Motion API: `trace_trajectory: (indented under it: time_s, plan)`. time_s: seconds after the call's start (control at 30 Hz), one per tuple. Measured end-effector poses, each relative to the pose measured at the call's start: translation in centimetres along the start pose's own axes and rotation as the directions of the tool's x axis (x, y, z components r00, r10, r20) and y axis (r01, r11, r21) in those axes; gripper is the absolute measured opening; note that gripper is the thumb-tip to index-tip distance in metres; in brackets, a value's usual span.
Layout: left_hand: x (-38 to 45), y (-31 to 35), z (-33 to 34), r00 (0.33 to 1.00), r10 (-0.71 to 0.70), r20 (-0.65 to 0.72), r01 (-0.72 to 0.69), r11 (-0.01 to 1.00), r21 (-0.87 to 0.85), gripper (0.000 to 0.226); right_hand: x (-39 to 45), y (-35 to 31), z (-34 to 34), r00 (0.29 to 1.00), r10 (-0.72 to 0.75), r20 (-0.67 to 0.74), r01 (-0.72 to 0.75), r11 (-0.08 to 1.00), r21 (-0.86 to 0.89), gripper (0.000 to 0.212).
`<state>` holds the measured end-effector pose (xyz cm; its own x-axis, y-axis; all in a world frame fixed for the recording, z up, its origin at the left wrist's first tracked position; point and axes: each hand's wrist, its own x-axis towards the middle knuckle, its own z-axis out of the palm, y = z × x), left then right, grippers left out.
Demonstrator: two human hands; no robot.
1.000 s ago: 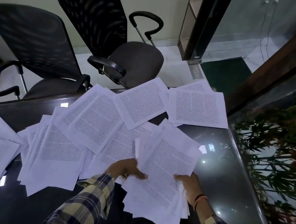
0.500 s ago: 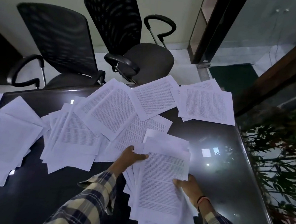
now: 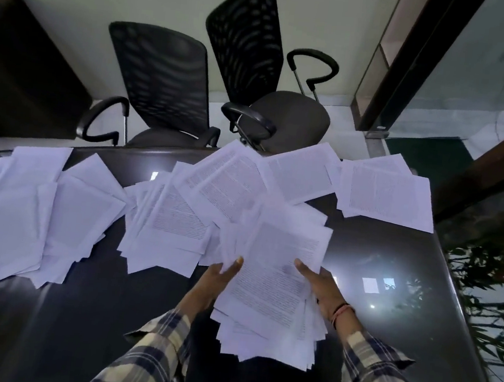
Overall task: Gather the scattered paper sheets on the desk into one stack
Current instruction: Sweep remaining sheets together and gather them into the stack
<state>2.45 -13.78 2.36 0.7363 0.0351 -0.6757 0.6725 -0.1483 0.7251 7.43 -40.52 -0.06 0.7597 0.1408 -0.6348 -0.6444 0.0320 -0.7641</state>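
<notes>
At the far left of the frame, loose blank sheets [image 3: 24, 213] lie on the dark bench [image 3: 388, 298]. In the middle, printed sheets [image 3: 199, 204] overlap in a messy spread. Low in the middle, the left hand [image 3: 216, 280] and right hand [image 3: 318, 285] each grip a side of one uneven stack [image 3: 271, 286], thumbs on top. Two black chairs [image 3: 162, 82] stand behind the bench, with leafy plants [image 3: 488, 293] on the right

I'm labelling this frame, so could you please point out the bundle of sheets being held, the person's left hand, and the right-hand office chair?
Held bundle of sheets [image 3: 268, 289]: head view, printed top page.
Left hand [image 3: 215, 280]: head view, back of hand.
Right-hand office chair [image 3: 295, 119]: head view, seat cushion.
</notes>
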Motion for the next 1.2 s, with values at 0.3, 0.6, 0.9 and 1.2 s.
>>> trace_trajectory:
  time_s: [0.3,0.6,0.9,1.2]
  plan:
    - [-2.0,-9.4,-2.2,0.985,-0.174,0.001,0.159,0.901,0.404,0.046,-0.9,8.5,1.0,0.983,0.174,-0.059,-0.180,0.979,-0.099,0.027]
    - [-1.6,-2.2,-4.1,0.991,0.008,-0.137,-0.020,0.996,-0.087,0.031,-2.5,1.7,3.3,0.987,-0.146,0.067,0.155,0.978,-0.142,0.028]
    - [-5.4,6.0,-9.1,0.922,0.308,-0.236,-0.347,0.927,-0.144,0.045,-4.1,-7.3,8.3,0.909,-0.409,0.081,0.409,0.912,0.006,0.045]
    - [-6.8,5.1,-9.9,0.898,0.308,-0.314,-0.362,0.923,-0.133,0.039,-6.5,-8.5,11.0,0.859,-0.474,0.193,0.495,0.865,-0.077,0.028]
